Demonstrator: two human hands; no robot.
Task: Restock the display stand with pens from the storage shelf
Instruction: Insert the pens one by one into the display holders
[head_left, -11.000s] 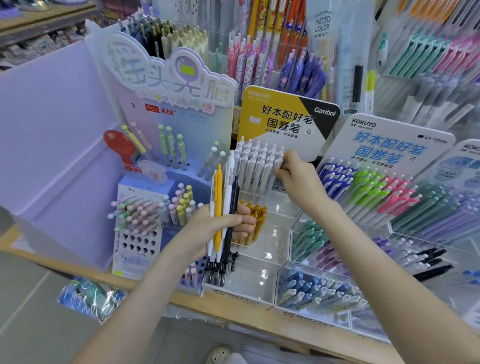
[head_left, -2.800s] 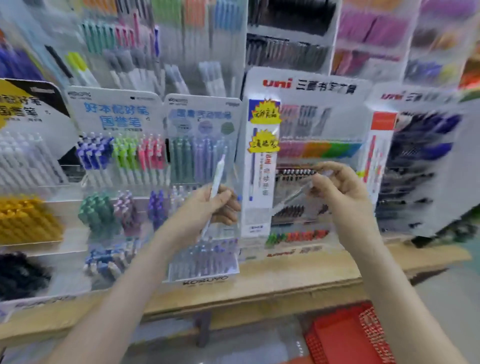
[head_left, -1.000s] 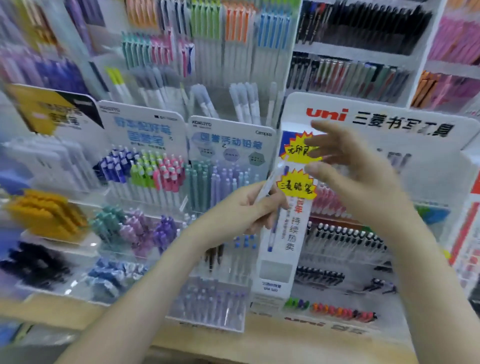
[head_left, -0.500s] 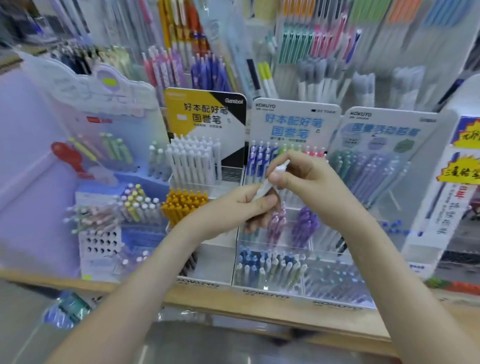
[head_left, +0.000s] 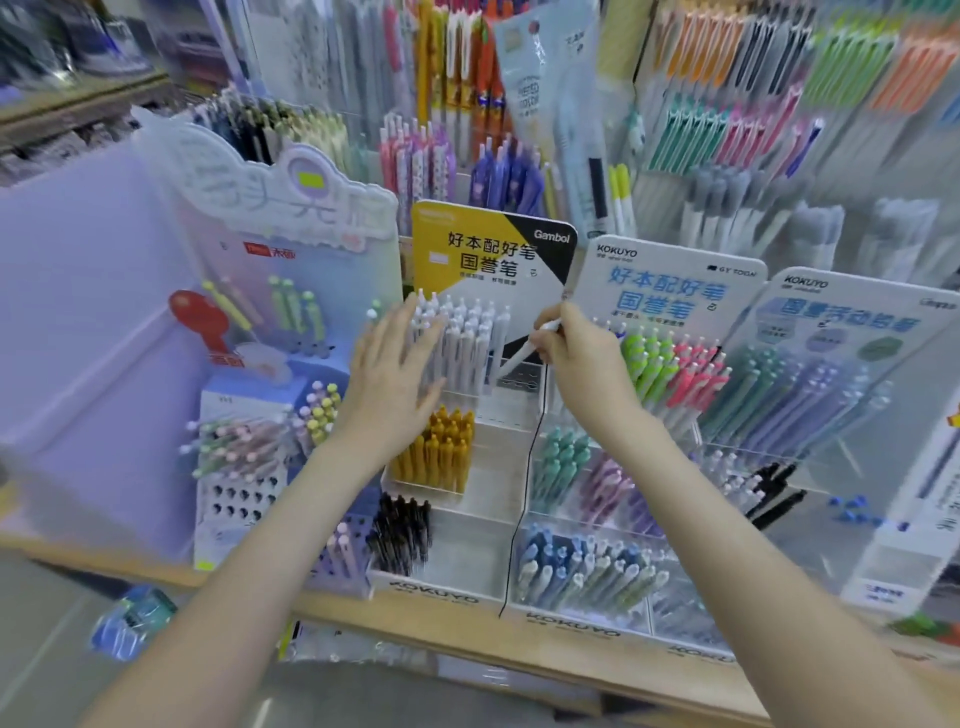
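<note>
Lollipop-pen stand (head_left: 249, 415) crowds the left, neighbouring KOKUYO stand (head_left: 670, 374) the right. Display stand (head_left: 436, 597): yellow pens (head_left: 441, 452) and black pens (head_left: 402, 535) on the lower tiers, white pens (head_left: 462, 343) on top under the Gambol sign (head_left: 493, 249). Left hand (head_left: 395, 379) has its fingers (head_left: 408, 325) straight and spread at the row's left side; contact is blurred. Right hand (head_left: 582, 353) pinches one white pen (head_left: 519, 356), tip angled down at the gap at the row's right end. Stands sit near the worktop (head_left: 467, 639) front edge.

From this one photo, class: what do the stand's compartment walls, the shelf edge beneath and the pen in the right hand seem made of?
Compartment walls: clear glossy plastic, probably acrylic; contents show through. Shelf edge: wood or wood-look laminate; matt tan surface. Pen, pinched by the right hand: likely smooth white plastic; blur hides detail.
</note>
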